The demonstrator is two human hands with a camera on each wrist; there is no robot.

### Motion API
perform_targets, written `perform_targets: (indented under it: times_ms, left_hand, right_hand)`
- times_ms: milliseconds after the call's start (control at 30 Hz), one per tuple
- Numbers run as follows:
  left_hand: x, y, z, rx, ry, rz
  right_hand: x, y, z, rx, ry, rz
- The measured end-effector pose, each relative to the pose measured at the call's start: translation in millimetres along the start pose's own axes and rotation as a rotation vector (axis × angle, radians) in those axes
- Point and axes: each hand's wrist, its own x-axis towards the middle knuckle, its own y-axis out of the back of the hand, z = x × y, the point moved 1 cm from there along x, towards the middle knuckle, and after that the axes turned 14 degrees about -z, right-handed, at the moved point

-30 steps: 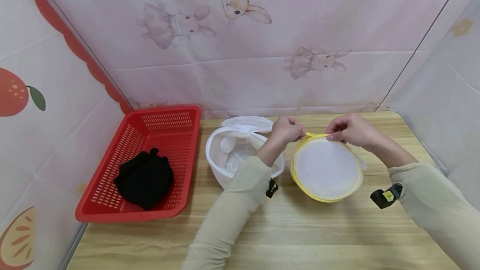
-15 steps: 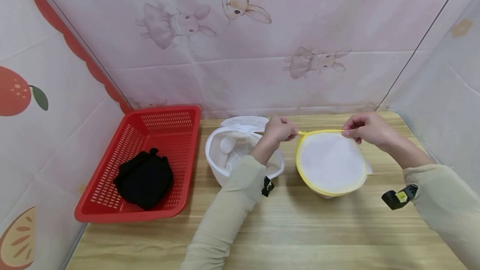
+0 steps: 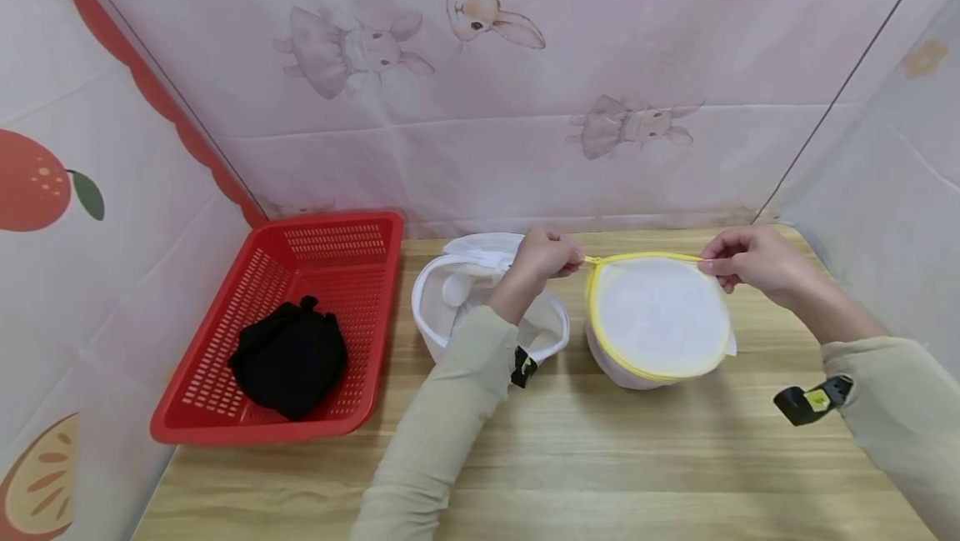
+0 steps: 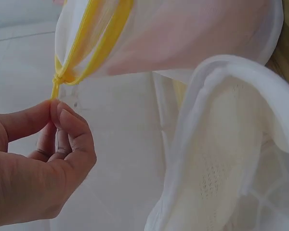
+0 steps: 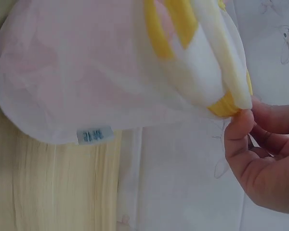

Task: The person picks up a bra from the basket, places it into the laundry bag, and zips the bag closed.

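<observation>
My left hand (image 3: 543, 262) pinches the yellow zipper pull (image 4: 55, 90) of a round white mesh laundry bag (image 3: 660, 316). Between thumb and fingers, my right hand (image 3: 757, 264) pinches the bag's yellow-edged rim (image 5: 225, 107) on the far right. The flat round top lies across the bag, and the yellow zipper tape runs round it. In the wrist views something pink shows through the mesh sides. A small printed label (image 5: 95, 135) sticks out from the bag's side. Beneath my left forearm stands a second white mesh bag (image 3: 427, 320) with its top open, partly hidden by the arm.
On the left a red plastic basket (image 3: 390, 291) holds a bundle of black cloth (image 3: 288, 360). All stand on a wood-grain table (image 3: 600, 474), with a printed fabric wall (image 3: 487, 166) behind and fabric walls at both sides.
My left hand has moved left with the zipper pull, and my right hand has shifted right along the rim. The bag's far edge has lifted slightly, and more of its near side shows.
</observation>
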Motion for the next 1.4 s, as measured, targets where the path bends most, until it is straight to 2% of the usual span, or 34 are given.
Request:
perform_targets:
  times_ms: [200, 600, 867, 1033, 1400]
  left_hand:
    - [0.0, 2.9, 0.7, -0.036, -0.014, -0.019]
    - [0.4, -2.9, -0.8, 0.001, -0.038, -0.018]
    - [-0.5, -12.0, 1.8, -0.011, -0.056, -0.022]
    - [-2.2, -19.4, 3.1, 0.022, -0.055, -0.019]
    - [-5.2, -31.6, 3.7, 0.094, -0.062, -0.011]
  right_hand:
    - [-1.9, 2.3, 1.1, -0.016, -0.004, -0.039]
    - [-0.3, -3.0, 4.8, -0.077, 0.006, -0.179]
    - [5.0, -9.2, -2.6, -0.111, 0.028, -0.191]
    - [9.6, -15.5, -6.9, -0.113, 0.021, -0.189]
    - [15.4, -29.3, -21.4, -0.116, 0.069, -0.187]
